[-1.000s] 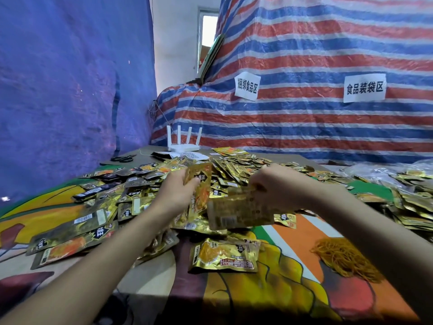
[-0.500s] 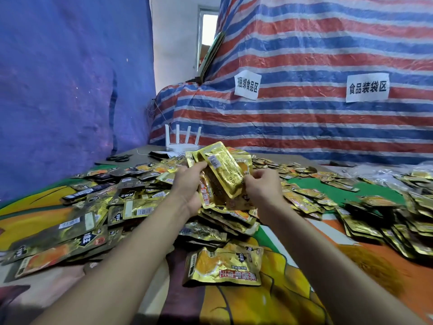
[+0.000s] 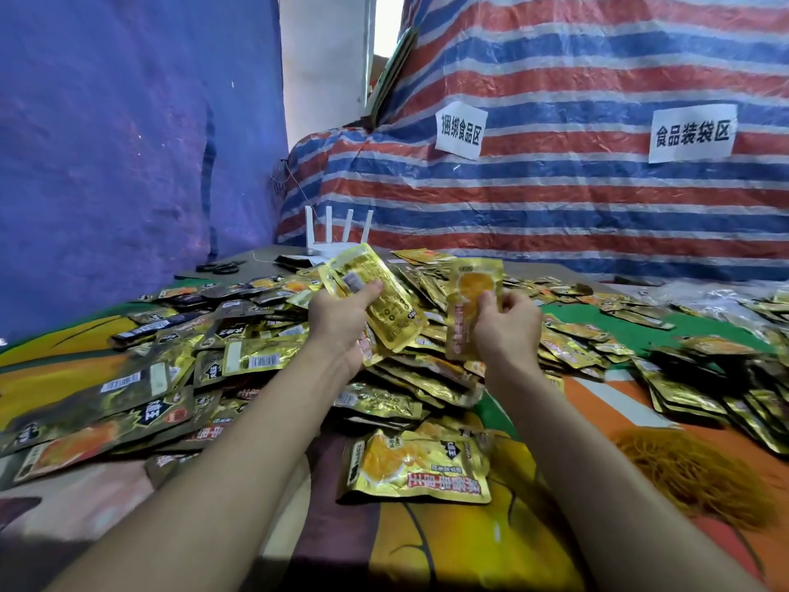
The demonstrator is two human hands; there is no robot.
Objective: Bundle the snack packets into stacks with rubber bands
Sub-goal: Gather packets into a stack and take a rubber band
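Note:
Gold foil snack packets lie in a wide loose heap (image 3: 239, 356) across the table. My left hand (image 3: 341, 322) grips a small stack of gold packets (image 3: 380, 301), back side up, raised above the heap. To its right my right hand (image 3: 504, 331) pinches a single packet (image 3: 469, 301) upright, its orange picture facing me. The two hands are a little apart. A tangled pile of tan rubber bands (image 3: 691, 476) lies at the right front. Near the front middle lies a small flat stack of packets (image 3: 418, 467).
A colourful cartoon cloth (image 3: 448, 549) covers the table. More packets are heaped at the right (image 3: 704, 390). A white router (image 3: 337, 237) and black scissors (image 3: 222, 267) sit at the back. A striped tarp (image 3: 555, 198) rises behind, a blue tarp (image 3: 128, 164) on the left.
The hands have separated: the right hand now holds one packet apart from the stack in the left hand. A second ago both hands were lower, at the heap.

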